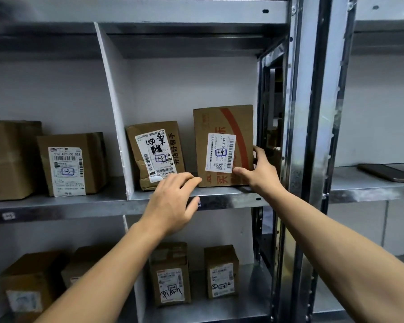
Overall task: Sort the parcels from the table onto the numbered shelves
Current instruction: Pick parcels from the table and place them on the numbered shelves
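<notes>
Seen from the head camera, a tall brown cardboard parcel with a red stripe (243, 122) stands upright on the grey metal shelf (219, 194). It sits at the right end of the compartment to the right of the white divider panel (112, 101). Its white label carries a handwritten 14.

The right hand (262, 173) grips this parcel low on its right side, with the thumb on the front face under the label and the fingers curled round the right edge. The left hand (173, 199) holds nothing, its fingers straight and relaxed. Its fingertips reach the parcel's lower left corner, though it is hard to tell whether they touch it.

Just beside the tall parcel on the left, a crumpled brown cardboard parcel (155, 155) leans tilted, and its white label is also marked 14. In the compartment left of the divider stands a squat brown box (72, 164) labelled 13. On the level below stand two small brown boxes (170, 276) (222, 271). A dark flat device (387, 172) lies on the neighbouring rack to the right.
</notes>
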